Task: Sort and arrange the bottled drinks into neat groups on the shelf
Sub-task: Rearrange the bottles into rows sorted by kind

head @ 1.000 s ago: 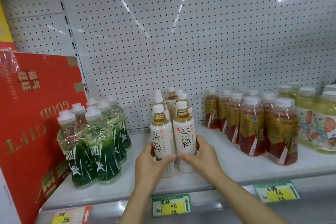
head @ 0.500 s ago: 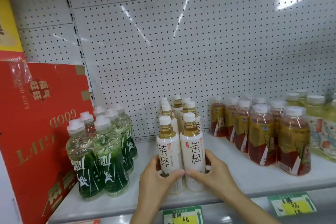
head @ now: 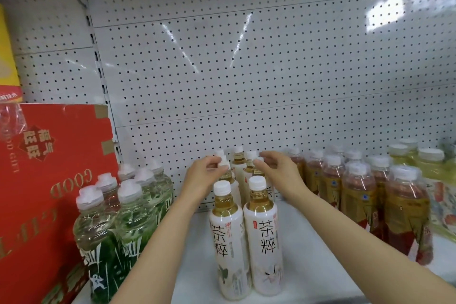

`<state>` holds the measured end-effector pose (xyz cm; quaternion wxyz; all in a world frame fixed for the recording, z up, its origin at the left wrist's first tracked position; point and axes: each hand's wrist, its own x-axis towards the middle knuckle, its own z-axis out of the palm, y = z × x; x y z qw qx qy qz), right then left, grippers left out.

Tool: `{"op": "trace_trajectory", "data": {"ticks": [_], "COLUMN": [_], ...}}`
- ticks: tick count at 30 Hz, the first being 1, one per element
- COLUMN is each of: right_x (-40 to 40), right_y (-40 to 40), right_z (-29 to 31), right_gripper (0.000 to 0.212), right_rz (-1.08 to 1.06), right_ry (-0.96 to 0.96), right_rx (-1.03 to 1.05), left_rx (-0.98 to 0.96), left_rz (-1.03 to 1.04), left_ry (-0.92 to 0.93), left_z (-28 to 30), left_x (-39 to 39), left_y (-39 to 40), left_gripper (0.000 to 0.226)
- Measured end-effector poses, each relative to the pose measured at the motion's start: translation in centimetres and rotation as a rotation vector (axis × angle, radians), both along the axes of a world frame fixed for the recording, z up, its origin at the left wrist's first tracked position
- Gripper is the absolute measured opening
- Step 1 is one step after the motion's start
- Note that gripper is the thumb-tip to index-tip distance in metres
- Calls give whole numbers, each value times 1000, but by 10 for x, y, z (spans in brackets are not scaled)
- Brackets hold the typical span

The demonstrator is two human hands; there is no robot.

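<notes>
Two white-labelled tea bottles (head: 246,242) stand side by side at the front of the white shelf (head: 315,249), free of my hands. Behind them stands a row of the same tea bottles (head: 238,163). My left hand (head: 207,175) pinches the white cap of a tea bottle in that back row on the left. My right hand (head: 278,170) reaches over the caps on the right, thumb and fingers curled round one cap. Green-labelled bottles (head: 118,224) stand in a group at the left, red-and-gold-labelled bottles (head: 365,200) at the right.
A red gift carton (head: 47,192) leans at the far left beside the green bottles. Pale yellow bottles (head: 429,170) fill the far right. The pegboard back wall (head: 246,81) rises behind all groups. Bare shelf shows between the tea and the red bottles.
Both hands let go of the two front tea bottles and rose to the caps of the bottles behind. The camera moved closer and lower.
</notes>
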<state>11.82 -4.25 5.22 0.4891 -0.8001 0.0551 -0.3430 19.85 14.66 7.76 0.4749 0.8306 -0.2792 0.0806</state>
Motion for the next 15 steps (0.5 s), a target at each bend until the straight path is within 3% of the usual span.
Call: {"op": "trace_trajectory", "data": {"ticks": [8,15], "right_x": [13,-1], "right_y": [-11,3], "right_z": [3,5], "right_gripper": [23,30], "right_rz": [81,149], "right_ry": [56,28], "right_rx": [10,0], "left_rx": [46,78], "left_rz": [-4,37], "left_ry": [49,-6], "left_z": [5,10], "left_x": [7,-4], "left_y": [-5,17], "left_gripper": [30,19]}}
